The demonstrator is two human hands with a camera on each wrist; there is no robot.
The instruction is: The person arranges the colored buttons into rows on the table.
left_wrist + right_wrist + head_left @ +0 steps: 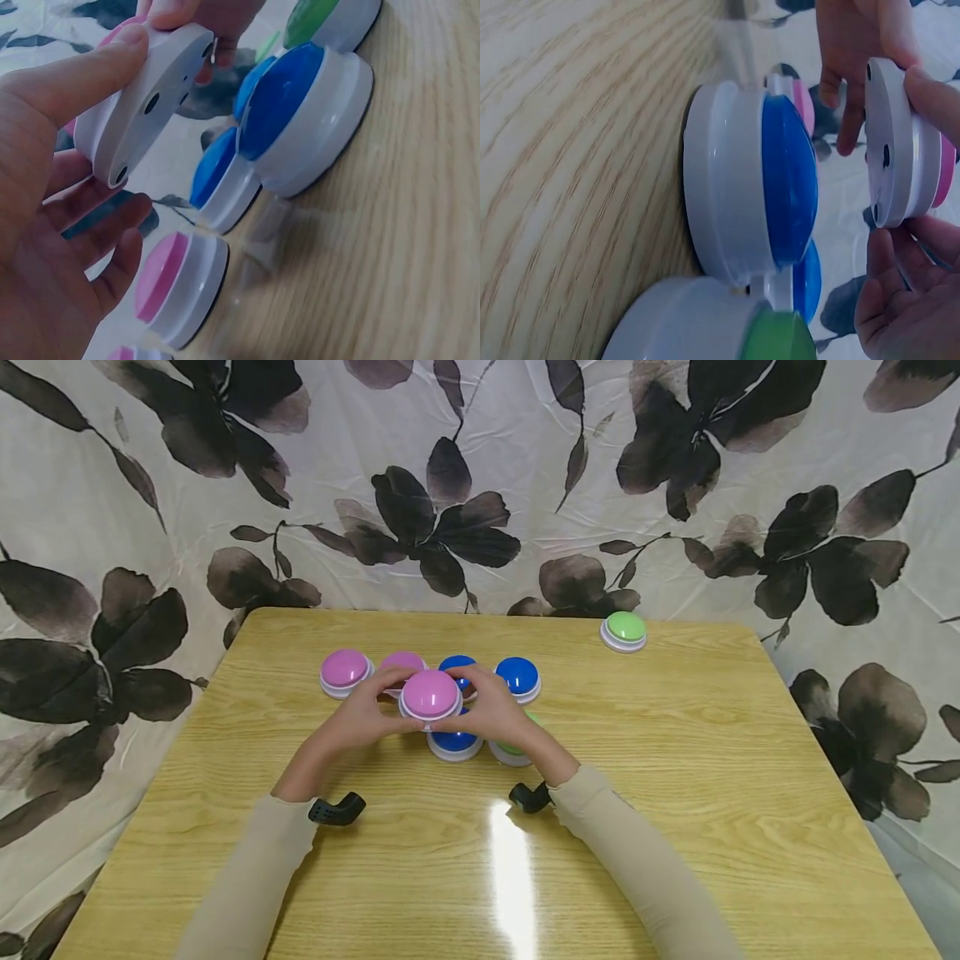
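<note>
A pink push button (431, 695) with a white round base is held up over the table between both hands. My left hand (362, 717) pinches its left edge with thumb and fingers, while my right hand (491, 708) grips the right edge. The white underside (154, 105), dotted with dark holes, shows in the left wrist view. Just below and behind the hands sit a front blue button (454, 743), a back blue button (456, 663) and a second pink button (403, 660), partly hidden. My right wrist covers part of a green button (512, 752).
Another pink button (346, 669) stands at the left end of the back row, another blue button (518, 676) at its right end. A separate green button (625, 628) sits near the far edge of the wooden table (675, 793). Behind hangs a floral cloth (540, 527).
</note>
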